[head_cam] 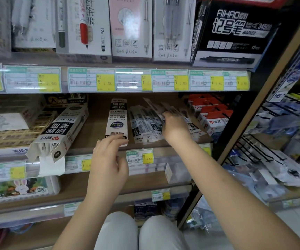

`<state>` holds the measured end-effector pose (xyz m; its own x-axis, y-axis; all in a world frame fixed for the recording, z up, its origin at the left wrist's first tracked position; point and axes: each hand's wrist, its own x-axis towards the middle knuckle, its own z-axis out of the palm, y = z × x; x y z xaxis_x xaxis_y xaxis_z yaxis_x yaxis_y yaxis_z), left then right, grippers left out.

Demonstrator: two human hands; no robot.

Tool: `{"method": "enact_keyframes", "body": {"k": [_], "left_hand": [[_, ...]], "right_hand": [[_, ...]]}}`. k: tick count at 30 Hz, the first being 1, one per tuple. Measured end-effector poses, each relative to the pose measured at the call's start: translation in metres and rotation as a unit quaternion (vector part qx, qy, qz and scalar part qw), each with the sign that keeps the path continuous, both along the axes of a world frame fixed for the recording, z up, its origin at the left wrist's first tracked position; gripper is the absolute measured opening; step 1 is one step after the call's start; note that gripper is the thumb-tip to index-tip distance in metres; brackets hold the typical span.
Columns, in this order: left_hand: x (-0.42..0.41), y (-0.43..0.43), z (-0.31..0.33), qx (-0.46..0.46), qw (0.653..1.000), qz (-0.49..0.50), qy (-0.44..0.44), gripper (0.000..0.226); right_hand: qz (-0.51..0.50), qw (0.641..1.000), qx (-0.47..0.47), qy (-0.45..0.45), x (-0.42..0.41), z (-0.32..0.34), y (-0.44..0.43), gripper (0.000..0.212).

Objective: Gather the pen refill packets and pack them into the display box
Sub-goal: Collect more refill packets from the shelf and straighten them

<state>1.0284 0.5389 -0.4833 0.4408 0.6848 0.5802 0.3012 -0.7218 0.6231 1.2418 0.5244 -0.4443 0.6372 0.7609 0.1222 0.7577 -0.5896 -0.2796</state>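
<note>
Lying under the right hand (174, 126), refill packets (145, 126).

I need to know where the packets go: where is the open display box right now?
The black-and-white cardboard display box lies tilted on the middle shelf's left part, open end toward the camera, left of the left hand and the loose refill packets.

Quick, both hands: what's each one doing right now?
Left hand: open, fingertips at the single refill packet, not gripping.
Right hand: on the loose refill packets; grip cannot be told.
</note>
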Motion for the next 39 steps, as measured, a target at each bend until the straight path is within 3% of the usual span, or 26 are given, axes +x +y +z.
{"method": "enact_keyframes", "body": {"k": [2, 4, 6, 9, 13, 17, 24, 31, 35, 39], "left_hand": [[-0.001, 0.000, 0.000, -0.001, 1.000, 0.001, -0.001, 0.041], [-0.003, 0.001, 0.001, -0.004, 1.000, 0.001, -0.002, 0.041], [-0.004, 0.003, 0.001, -0.006, 1.000, 0.001, -0.004, 0.042], [-0.007, 0.004, 0.002, -0.005, 1.000, 0.003, -0.009, 0.041], [-0.009, 0.002, 0.002, -0.015, 1.000, 0.003, -0.013, 0.043], [-0.009, 0.000, 0.001, -0.018, 1.000, 0.000, -0.014, 0.042], [-0.010, -0.004, 0.002, -0.031, 1.000, -0.005, -0.006, 0.045], [-0.007, -0.007, 0.003, -0.020, 1.000, -0.008, -0.011, 0.044], [-0.004, -0.010, 0.002, -0.006, 1.000, -0.013, -0.014, 0.041], [0.000, -0.016, 0.006, 0.020, 0.999, -0.018, -0.018, 0.036]], "right_hand": [[0.007, 1.000, -0.028, 0.010, -0.004, -0.004, 0.005, 0.039], [0.005, 0.998, -0.063, 0.011, -0.009, -0.005, 0.010, 0.060], [-0.001, 0.995, -0.104, -0.006, -0.014, -0.003, 0.015, 0.068], [-0.001, 0.991, -0.131, -0.012, -0.021, 0.000, 0.021, 0.054], [0.004, 0.991, -0.121, -0.052, -0.024, 0.005, 0.021, 0.018], [0.016, 0.993, -0.086, -0.079, -0.022, 0.006, 0.015, 0.025], [-0.024, 0.999, 0.003, -0.025, -0.007, 0.010, 0.005, 0.027], [-0.008, 0.991, 0.096, 0.091, 0.012, 0.024, -0.016, 0.034], [0.062, 0.950, 0.158, 0.264, 0.010, 0.036, -0.048, 0.027], [0.111, 0.915, 0.136, 0.362, 0.008, 0.040, -0.077, 0.025]]}}
